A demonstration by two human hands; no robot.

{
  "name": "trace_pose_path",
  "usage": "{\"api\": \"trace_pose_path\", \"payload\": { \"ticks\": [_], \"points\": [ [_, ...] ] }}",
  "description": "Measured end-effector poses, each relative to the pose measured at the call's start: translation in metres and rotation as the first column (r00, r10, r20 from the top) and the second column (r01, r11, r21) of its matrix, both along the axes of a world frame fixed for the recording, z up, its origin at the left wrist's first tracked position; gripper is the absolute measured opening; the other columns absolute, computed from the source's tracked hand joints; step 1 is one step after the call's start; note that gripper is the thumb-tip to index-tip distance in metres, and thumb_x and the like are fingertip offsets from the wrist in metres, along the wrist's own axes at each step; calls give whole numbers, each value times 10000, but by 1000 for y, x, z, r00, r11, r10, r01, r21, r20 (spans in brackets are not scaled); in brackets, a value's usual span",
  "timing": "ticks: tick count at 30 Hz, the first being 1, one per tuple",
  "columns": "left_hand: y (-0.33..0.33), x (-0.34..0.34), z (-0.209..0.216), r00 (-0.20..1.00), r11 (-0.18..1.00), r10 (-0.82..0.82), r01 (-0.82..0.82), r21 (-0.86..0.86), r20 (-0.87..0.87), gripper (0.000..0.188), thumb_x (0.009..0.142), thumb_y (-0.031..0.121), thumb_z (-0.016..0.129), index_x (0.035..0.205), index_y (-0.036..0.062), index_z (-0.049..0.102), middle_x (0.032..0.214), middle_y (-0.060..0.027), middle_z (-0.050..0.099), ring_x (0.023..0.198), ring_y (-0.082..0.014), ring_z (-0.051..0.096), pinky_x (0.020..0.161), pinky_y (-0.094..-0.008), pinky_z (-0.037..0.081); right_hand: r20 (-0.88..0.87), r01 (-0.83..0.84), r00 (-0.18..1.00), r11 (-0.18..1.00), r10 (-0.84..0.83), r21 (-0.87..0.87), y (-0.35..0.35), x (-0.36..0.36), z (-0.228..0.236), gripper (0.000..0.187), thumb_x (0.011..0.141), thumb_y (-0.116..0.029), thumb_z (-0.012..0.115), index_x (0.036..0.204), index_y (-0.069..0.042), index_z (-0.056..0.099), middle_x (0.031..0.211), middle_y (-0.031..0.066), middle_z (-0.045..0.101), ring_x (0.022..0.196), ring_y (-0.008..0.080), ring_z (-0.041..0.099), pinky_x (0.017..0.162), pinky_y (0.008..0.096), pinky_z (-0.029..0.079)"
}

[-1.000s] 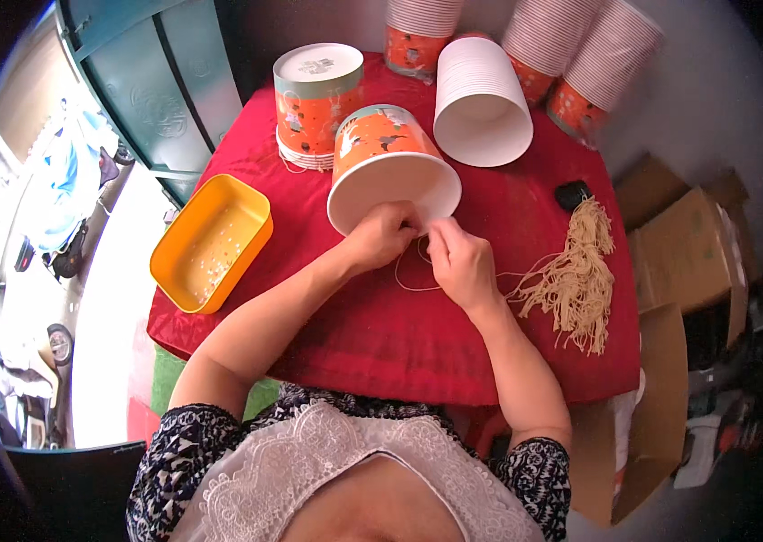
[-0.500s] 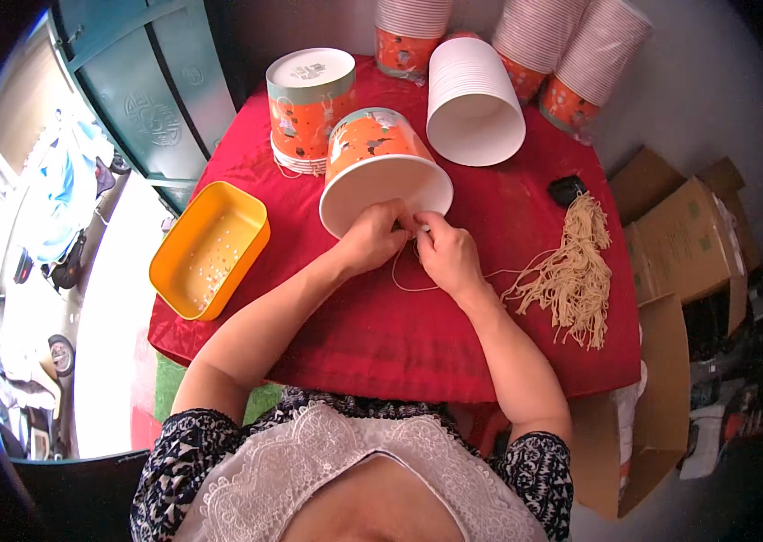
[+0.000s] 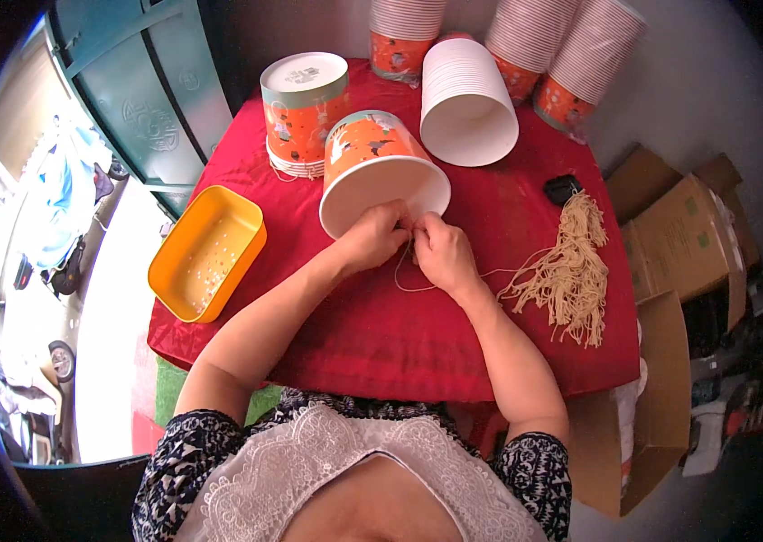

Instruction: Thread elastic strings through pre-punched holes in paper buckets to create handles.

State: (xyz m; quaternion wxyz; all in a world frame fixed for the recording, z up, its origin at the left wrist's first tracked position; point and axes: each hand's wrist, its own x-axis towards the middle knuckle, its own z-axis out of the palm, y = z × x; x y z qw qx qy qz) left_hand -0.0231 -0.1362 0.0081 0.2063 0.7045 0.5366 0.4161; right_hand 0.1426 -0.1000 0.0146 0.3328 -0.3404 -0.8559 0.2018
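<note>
An orange-and-green paper bucket (image 3: pixel 372 143) lies on its side, its white open mouth facing me. At the near rim my left hand (image 3: pixel 371 238) is closed, fingertips pinched on a thin beige string (image 3: pixel 410 289). Right beside it, nearly touching, my right hand (image 3: pixel 446 255) pinches the same string, thumb and forefinger together. A loop of the string hangs below the fingertips, and a strand runs on under my right wrist toward a bundle of cut beige strings (image 3: pixel 571 275). The fingers hide the exact point where the string meets the rim.
A yellow tub (image 3: pixel 185 287) with small white bits stands at the left. Behind are upside-down stacked buckets (image 3: pixel 304 122), a white nested stack (image 3: pixel 465 86) on its side and several wrapped stacks (image 3: pixel 400 56). A black object (image 3: pixel 562 189) lies above the bundle. Cardboard boxes (image 3: pixel 684 235) stand beyond the red tablecloth (image 3: pixel 381 352).
My right fingertips have shifted slightly and closed in beside the left ones; the small white spot between them no longer shows. The bucket stays in place, and the whole view has shifted slightly.
</note>
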Motion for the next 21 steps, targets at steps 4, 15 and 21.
{"api": "trace_pose_path", "payload": {
  "ticks": [4, 15, 21],
  "points": [
    [1, 2, 10, 988, 985, -25, 50, -166, 150, 95, 807, 46, 622, 871, -21, 598, 756, -141, 628, 684, -232, 621, 612, -355, 498, -12, -18, 1000, 995, 17, -101, 4, 5, -2, 129, 879, -117, 546, 897, 10, 554, 726, 265, 626, 713, 436, 638, 631, 534, 502],
    [-2, -5, 22, 941, 891, 43, 115, -438, 335, 37, 817, 13, 571, 806, -19, 583, 644, -74, 586, 535, -149, 553, 468, -291, 456, -69, -108, 993, 950, 92, -294, -2, 8, 3, 109, 829, -109, 596, 853, -9, 634, 754, 217, 641, 696, 377, 658, 593, 431, 507],
    [-8, -3, 32, 972, 893, 7, 100, -439, 235, 28, 808, 5, 581, 813, -23, 582, 645, -72, 584, 533, -141, 547, 463, -279, 449, -83, -58, 994, 995, 65, 82, -4, 13, 10, 93, 829, -108, 617, 818, -16, 626, 718, 190, 634, 661, 356, 648, 572, 444, 505]
  ]
}}
